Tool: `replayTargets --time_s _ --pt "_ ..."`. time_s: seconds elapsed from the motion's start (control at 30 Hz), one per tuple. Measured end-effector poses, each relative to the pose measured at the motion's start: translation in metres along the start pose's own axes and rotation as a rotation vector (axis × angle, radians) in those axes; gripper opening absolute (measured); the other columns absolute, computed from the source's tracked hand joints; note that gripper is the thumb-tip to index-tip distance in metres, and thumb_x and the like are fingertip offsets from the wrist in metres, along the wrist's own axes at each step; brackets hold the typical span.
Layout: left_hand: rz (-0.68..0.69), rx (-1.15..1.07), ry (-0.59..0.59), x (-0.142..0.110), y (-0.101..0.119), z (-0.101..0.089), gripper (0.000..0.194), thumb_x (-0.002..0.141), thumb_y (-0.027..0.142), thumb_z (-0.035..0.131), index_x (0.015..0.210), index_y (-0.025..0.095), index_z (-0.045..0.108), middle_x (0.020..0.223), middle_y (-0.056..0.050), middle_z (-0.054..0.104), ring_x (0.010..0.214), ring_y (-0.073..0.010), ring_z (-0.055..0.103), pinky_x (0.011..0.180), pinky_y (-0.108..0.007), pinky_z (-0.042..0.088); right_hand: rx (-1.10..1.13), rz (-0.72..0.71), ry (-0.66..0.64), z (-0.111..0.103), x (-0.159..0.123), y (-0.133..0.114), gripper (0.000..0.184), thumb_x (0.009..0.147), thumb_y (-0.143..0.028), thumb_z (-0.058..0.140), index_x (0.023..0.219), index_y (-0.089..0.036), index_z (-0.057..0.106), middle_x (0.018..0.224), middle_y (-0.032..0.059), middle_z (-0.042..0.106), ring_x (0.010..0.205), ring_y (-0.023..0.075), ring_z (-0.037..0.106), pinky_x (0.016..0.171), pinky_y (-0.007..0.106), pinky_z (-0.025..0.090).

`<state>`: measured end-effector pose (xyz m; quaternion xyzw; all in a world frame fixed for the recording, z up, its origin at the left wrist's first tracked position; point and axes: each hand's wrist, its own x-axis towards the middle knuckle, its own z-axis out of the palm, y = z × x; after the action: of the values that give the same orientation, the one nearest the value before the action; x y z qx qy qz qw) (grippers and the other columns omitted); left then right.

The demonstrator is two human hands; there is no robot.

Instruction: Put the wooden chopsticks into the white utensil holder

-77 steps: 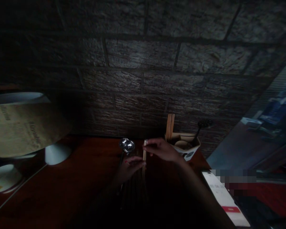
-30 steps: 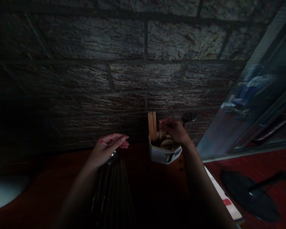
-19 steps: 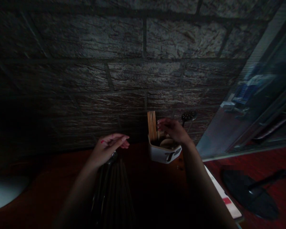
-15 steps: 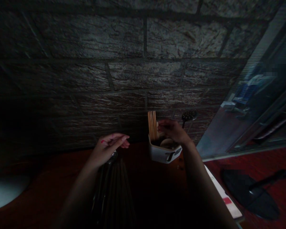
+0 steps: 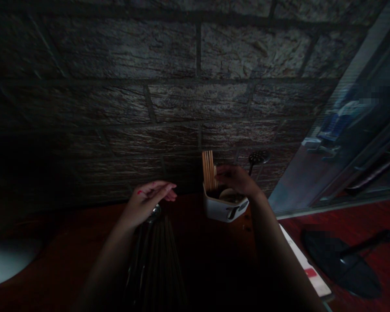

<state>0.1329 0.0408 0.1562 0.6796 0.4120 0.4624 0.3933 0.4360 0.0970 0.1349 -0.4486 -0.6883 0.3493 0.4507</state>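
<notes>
Bunching its fingers at the tops of short pale sticks (image 5: 215, 170), a person's right hand (image 5: 233, 179) works over a white holder (image 5: 218, 209) in which they stand; pinch or mere touch, one cannot tell. A light fingertip hold, sticks upright and clear of the taller orange chopsticks (image 5: 208, 170) alongside, looks soundest. A slotted spoon (image 5: 260, 157) rises behind. The left hand (image 5: 150, 198), slack and loosely parted, holds nothing, partly hiding a metal ladle (image 5: 154, 214). Darkness swallows the near ends of long sticks (image 5: 164, 247) below; the holder's depths are hidden
</notes>
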Motion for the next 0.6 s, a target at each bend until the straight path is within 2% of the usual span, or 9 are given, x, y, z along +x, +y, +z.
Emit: replayTargets --time_s 0.3,0.43,0.6 --pt "-0.015 -0.015 -0.005 0.0 -0.003 -0.001 0.023 0.087 0.036 0.062 0.096 0.017 0.072 0.078 -0.004 0.076 0.071 -0.0156 0.073 0.07 -0.027 0.059 0.026 0.027 -0.007 0.002 0.003 0.005 0.01 0.071 -0.023 0.069 0.081 -0.02 0.069 0.079 0.0011 0.069 0.07 0.0142 0.064 0.064 0.027 0.052" --pt "-0.022 0.002 0.002 0.0 -0.003 0.0 0.028 0.086 0.041 0.063 0.096 0.016 0.072 0.078 -0.005 0.077 0.072 -0.0177 0.073 0.071 -0.029 0.059 0.056 0.036 -0.011 0.003 0.002 0.001 0.013 0.068 -0.024 0.071 0.08 -0.019 0.069 0.076 -0.0002 0.068 0.065 0.0119 0.062 0.059 0.024 0.051" --pt "-0.017 -0.004 -0.001 -0.001 -0.001 0.001 0.024 0.086 0.038 0.063 0.095 0.018 0.073 0.076 -0.004 0.076 0.07 -0.0157 0.072 0.07 -0.027 0.059 0.118 0.057 -0.03 0.004 0.0 -0.007 0.01 0.066 -0.02 0.071 0.075 -0.02 0.069 0.071 -0.0023 0.067 0.058 0.0093 0.059 0.054 0.02 0.05"
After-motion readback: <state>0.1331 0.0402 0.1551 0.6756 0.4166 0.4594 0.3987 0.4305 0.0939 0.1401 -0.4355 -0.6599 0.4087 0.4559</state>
